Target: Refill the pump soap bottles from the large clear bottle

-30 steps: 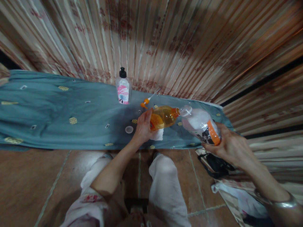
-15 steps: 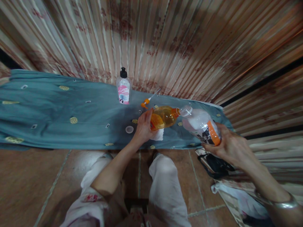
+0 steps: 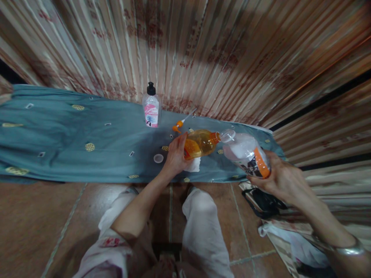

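My left hand (image 3: pixel 174 155) grips an orange bottle (image 3: pixel 200 143) of amber liquid, tilted on its side with its open neck pointing right, and a white tissue (image 3: pixel 193 165) sits under the palm. My right hand (image 3: pixel 280 178) holds a clear bottle (image 3: pixel 245 152) with an orange and black label, tilted left. The clear bottle's open mouth almost meets the orange bottle's neck above the blue-grey cloth (image 3: pixel 66 143).
A pump bottle (image 3: pixel 151 106) with a pink label stands upright at the cloth's far edge. An orange pump head with a tube (image 3: pixel 181 121) and a small round cap (image 3: pixel 158 158) lie on the cloth. A corrugated wall rises behind. A dark bag (image 3: pixel 262 202) lies on the tiled floor at right.
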Demonstrator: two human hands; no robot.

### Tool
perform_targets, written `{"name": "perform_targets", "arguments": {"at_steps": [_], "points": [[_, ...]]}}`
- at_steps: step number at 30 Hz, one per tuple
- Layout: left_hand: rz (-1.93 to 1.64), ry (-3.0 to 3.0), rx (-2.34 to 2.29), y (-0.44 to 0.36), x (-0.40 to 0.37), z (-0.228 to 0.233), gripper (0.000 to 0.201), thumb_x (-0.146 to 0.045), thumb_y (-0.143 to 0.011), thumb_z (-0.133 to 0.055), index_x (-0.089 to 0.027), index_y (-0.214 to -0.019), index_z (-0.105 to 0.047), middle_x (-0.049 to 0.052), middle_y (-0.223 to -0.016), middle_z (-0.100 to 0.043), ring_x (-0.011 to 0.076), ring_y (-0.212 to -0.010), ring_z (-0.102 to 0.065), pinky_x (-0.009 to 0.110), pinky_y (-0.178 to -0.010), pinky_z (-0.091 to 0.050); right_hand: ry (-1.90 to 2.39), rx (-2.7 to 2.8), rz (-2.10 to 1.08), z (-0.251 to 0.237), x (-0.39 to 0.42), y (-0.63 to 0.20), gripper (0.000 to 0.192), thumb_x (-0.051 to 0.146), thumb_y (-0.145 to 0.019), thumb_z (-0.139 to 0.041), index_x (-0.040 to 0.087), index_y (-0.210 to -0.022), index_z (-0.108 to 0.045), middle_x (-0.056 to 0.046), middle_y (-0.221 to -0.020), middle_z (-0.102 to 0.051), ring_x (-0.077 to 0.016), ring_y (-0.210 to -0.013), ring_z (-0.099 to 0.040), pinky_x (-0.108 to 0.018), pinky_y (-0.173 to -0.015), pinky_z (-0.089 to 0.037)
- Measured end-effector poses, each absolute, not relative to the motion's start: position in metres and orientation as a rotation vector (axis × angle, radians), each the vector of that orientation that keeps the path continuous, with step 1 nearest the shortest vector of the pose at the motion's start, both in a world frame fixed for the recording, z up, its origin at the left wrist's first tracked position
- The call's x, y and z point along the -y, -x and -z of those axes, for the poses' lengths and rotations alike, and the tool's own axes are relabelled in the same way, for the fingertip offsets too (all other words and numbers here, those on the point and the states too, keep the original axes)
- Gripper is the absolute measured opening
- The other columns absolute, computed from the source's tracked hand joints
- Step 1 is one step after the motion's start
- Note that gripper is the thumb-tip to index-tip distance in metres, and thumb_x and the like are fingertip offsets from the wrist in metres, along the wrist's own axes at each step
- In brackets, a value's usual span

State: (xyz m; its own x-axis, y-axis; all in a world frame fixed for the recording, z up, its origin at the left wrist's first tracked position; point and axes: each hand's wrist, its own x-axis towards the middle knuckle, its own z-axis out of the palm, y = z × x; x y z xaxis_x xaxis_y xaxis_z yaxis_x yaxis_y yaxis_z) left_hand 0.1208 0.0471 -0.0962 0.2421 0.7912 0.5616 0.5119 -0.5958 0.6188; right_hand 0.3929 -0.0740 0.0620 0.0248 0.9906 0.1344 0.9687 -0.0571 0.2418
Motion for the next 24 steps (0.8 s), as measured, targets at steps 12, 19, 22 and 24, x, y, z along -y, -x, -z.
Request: {"name": "perform_targets", "arguments": {"at_steps": [12, 19, 22, 24], "points": [[-1.293, -2.202, -1.213, -0.1218, -0.0481, 0.0984, 0.102, -0.025, -0.063, -0.078, -0.021, -0.146, -0.019, 0.018, -0.137, -0.048, 0.034, -0.124, -0.049, 0.051, -0.103, -0.042, -2.167, -2.149, -0.436, -0.0619, 0.0749, -0.3926, 0.076, 0.058, -0.071, -0.057, 0.011, -0.13, -0.045, -0.012, -0.086, -0.069, -0.0296, -0.069, -0.066, -0.034, -0.056, -0.047], [-1.305, -2.204, -1.224, -0.1225, -0.0472, 0.0976, 0.102, -0.022, -0.062, -0.078, -0.019, -0.146, -0.021, 0.018, -0.135, -0.049, 0.0333, -0.124, -0.049, 0.049, -0.103, -0.042, -2.189, -2.12, -0.392, -0.0653, 0.0749, -0.39, 0.074, 0.055, -0.071, -0.059, 0.011, -0.129, -0.046, -0.013, -0.089, -0.07, -0.0299, -0.073, -0.068, -0.034, -0.059, -0.047], [-1.301, -2.209, -1.223, -0.1223, -0.0472, 0.0975, 0.103, -0.022, -0.062, -0.078, -0.019, -0.146, -0.02, 0.018, -0.136, -0.048, 0.0333, -0.124, -0.049, 0.05, -0.103, -0.042, -2.19, -2.125, -0.397, -0.0651, 0.0745, -0.3899, 0.072, 0.054, -0.07, -0.061, 0.013, -0.128, -0.046, -0.012, -0.09, -0.07, -0.0296, -0.073, -0.068, -0.033, -0.059, -0.047], [-1.296, -2.212, -1.221, -0.1219, -0.0473, 0.0975, 0.104, -0.021, -0.061, -0.079, -0.02, -0.147, -0.019, 0.018, -0.136, -0.048, 0.0335, -0.124, -0.049, 0.05, -0.103, -0.042, -2.185, -2.128, -0.398, -0.0643, 0.0743, -0.3901, 0.072, 0.054, -0.07, -0.061, 0.013, -0.128, -0.046, -0.011, -0.088, -0.07, -0.0291, -0.072, -0.067, -0.033, -0.058, -0.047]]}}
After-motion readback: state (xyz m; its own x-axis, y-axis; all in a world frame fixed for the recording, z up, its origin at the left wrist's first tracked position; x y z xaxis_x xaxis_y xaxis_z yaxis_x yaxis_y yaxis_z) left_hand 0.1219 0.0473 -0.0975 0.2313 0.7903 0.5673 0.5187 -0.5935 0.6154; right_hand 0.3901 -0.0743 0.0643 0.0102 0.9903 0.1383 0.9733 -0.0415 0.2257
